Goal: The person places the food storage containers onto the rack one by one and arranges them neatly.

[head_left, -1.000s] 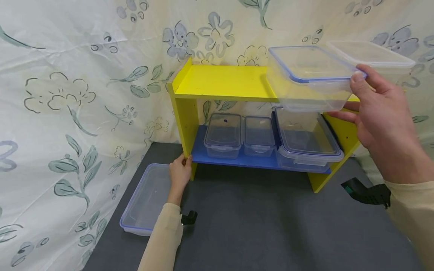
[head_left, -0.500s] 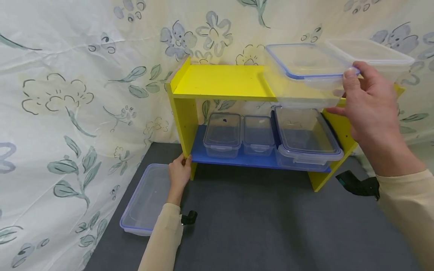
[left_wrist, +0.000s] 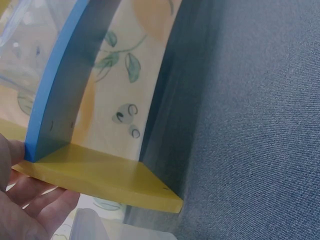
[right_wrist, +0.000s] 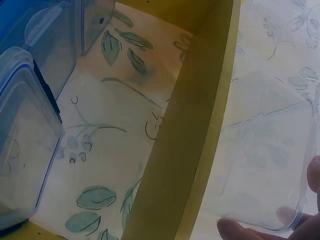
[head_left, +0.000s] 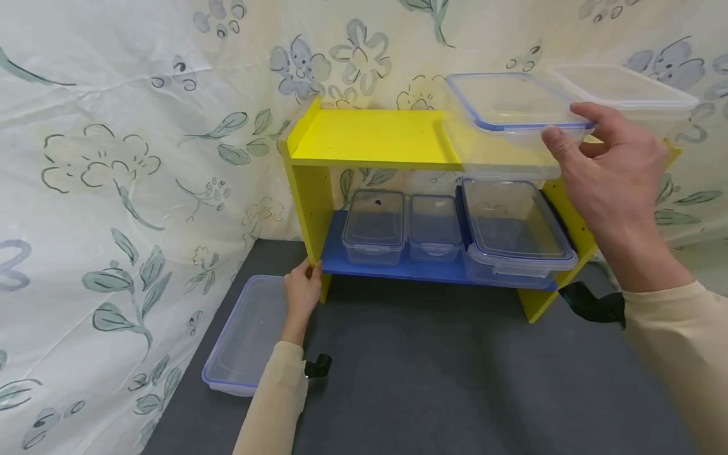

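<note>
In the head view my right hand (head_left: pixel 617 164) holds a clear food container (head_left: pixel 512 148) with a blue rim by its right front corner, thumb at the front and forefinger on top. The container is at the top board (head_left: pixel 375 136) of a yellow shelf unit. In the right wrist view the fingertips (right_wrist: pixel 232 229) lie around its edge. My left hand (head_left: pixel 303 294) grips the lower front edge of the unit's left side panel (head_left: pixel 309 196). The left wrist view shows that hand (left_wrist: pixel 30 200) where the blue board (left_wrist: pixel 55 90) meets the yellow panel (left_wrist: pixel 110 180).
A second clear container (head_left: pixel 637 95) stands on the top right. On the blue lower board (head_left: pixel 392 268) are two small lidded containers (head_left: pixel 374 221) (head_left: pixel 435 224) and a large one (head_left: pixel 514 227). A shallow container (head_left: pixel 244 335) lies on the dark table (head_left: pixel 421 379) beside my left forearm.
My right hand has moved left along the container's front right corner, and the container has shifted slightly left and back. My left hand has stayed on the side panel.
</note>
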The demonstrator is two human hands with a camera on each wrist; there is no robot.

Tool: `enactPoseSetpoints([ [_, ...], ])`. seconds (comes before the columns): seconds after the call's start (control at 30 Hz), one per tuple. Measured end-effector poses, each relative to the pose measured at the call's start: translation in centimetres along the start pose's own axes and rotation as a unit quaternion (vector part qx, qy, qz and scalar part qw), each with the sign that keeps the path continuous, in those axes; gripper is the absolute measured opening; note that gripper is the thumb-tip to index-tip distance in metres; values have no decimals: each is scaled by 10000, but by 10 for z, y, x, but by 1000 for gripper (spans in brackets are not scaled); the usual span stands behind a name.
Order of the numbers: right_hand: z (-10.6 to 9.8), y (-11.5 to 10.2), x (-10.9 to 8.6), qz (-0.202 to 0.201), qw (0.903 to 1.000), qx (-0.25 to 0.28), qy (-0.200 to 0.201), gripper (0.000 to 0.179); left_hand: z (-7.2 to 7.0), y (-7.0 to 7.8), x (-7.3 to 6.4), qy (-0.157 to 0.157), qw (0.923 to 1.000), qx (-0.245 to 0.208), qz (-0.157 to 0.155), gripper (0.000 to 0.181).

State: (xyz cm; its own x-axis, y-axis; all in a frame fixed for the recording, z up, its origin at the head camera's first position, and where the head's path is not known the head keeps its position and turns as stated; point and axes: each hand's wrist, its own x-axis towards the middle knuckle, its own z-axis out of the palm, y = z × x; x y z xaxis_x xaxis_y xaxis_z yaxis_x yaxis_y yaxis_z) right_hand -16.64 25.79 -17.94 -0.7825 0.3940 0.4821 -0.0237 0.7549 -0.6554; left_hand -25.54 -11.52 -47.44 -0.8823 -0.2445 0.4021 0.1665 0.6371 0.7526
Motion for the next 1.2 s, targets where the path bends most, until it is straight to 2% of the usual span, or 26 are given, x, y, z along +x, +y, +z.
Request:
enactPoseSetpoints([
  [0.17, 3, -4, 3, 160, 9998, -16, 75, 54, 2, -1, 1, -3, 10000, 26, -15, 23],
  [0.6, 20, -8, 8, 91, 9989, 414, 186, 52, 3, -2, 2, 49, 10000, -21, 54, 23],
  [0.8, 28, -9, 7, 26, 9970, 611, 482, 45, 2, -1, 2, 82, 10000, -16, 4, 23],
  [1.0, 32, -10, 6, 334, 9934, 933, 570, 48, 0, 0, 0, 47, 10000, 37, -50, 26],
  [1.2, 32, -11, 5, 343, 9935, 698, 831, 47, 0, -2, 1, 62, 10000, 28, -7, 24],
])
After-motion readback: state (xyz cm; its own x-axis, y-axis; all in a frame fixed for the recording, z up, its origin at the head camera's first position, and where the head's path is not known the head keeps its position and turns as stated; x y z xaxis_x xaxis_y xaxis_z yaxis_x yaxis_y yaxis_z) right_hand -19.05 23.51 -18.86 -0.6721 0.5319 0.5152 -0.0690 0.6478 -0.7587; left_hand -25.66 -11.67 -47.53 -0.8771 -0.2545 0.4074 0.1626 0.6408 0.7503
